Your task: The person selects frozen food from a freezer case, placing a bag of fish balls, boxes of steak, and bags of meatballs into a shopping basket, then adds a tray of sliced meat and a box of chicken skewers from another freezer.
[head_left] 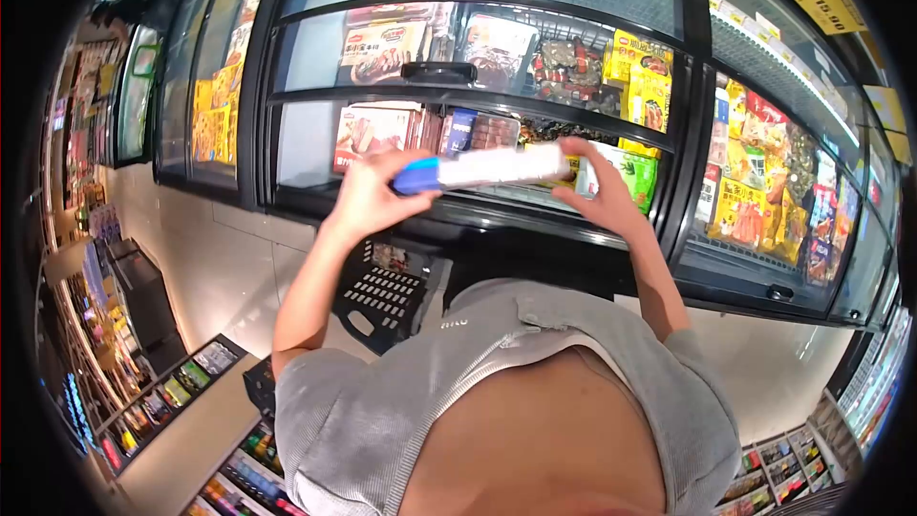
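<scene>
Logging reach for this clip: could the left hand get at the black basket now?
Probably not yet: the left hand holds the blue-and-white box, though the way down to the black basket looks free.

One bare left hand point(371, 193), one bare right hand point(608, 189), one flat blue-and-white package point(501, 167) and one black slotted plastic basket point(401, 311) are showing.

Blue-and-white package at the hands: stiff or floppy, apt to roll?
Probably stiff: the package shows no clear sag between the left hand at its blue end and the right hand at its white end. Unlikely to roll, given its long, flat-looking sides. Perhaps slippery, as its white side looks smooth, though blur limits that.
</scene>
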### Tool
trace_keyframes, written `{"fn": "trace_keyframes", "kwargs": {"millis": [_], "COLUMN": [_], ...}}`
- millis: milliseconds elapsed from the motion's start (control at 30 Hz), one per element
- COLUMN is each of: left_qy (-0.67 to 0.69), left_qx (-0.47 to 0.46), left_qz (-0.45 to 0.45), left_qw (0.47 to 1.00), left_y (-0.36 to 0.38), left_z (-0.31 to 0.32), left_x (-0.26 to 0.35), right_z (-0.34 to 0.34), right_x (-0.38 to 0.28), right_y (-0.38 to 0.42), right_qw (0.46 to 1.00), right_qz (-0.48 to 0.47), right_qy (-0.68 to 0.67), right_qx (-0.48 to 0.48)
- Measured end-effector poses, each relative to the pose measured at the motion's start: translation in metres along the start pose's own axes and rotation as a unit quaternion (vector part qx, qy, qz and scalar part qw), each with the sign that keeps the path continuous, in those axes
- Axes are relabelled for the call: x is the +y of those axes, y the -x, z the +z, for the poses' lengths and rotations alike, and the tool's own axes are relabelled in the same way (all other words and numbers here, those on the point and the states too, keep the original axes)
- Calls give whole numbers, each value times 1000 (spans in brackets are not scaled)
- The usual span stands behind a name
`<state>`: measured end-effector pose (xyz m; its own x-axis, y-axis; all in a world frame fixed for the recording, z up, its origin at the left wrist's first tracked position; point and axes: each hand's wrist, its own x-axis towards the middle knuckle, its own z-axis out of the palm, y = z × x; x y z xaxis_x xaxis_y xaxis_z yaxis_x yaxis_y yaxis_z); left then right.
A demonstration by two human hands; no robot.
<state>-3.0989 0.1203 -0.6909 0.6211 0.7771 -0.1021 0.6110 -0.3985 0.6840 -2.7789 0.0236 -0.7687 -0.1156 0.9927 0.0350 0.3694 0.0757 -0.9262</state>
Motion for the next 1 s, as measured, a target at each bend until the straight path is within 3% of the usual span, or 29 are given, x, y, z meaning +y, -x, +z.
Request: {"fn": "trace_keyframes", "kwargs": {"millis": [33,133,167,233,267,300,367,433,467,500,567,600,667,733,833,900,1000], "left_qy": [23,211,284,346,361,377,414,434,428,422,421,427,433,462,551,612,657], "left_qx": [54,77,96,116,125,133,153,175,186,197,215,221,237,240,200,163,168], "left_qz": [44,-68,-99,-94,-99,-106,-137,-146,-150,-153,-163,-171,-185,-204,-199,-158,-214], "left_qw": [997,972,949,926,919,910,887,872,872,872,866,860,849,829,785,758,703], "left_y": [9,47,57,79,91,102,122,145,160,174,205,222,200,205,223,312,376], "left_z": [-9,-21,-25,-23,-19,-14,-7,-3,-1,1,4,5,19,30,41,22,33], "left_x": [20,55,79,101,107,112,125,133,137,138,135,131,125,113,84,50,4], "right_z": [-13,-41,-47,-44,-37,-34,-30,-6,11,23,48,61,52,60,77,150,216], "right_x": [-8,-31,-53,-33,-32,-26,-30,-36,-54,-77,-65,-79,-68,-84,-58,-106,-143], "right_y": [7,32,40,60,68,77,92,99,111,114,119,123,107,99,87,104,103], "right_qw": [999,999,999,998,986,971,953,918,918,897,884,859,934,927,931,907,893], "right_qz": [-20,-9,28,-5,7,22,57,-28,13,10,-44,29,3,25,58,94,220], "right_qy": [33,42,14,-52,-164,-238,-263,-335,-357,-394,-389,-456,-303,-320,-298,-359,-361], "right_qx": [5,12,21,37,32,-10,-136,-212,-175,-199,-257,-231,-190,-196,-200,-199,-156]}}
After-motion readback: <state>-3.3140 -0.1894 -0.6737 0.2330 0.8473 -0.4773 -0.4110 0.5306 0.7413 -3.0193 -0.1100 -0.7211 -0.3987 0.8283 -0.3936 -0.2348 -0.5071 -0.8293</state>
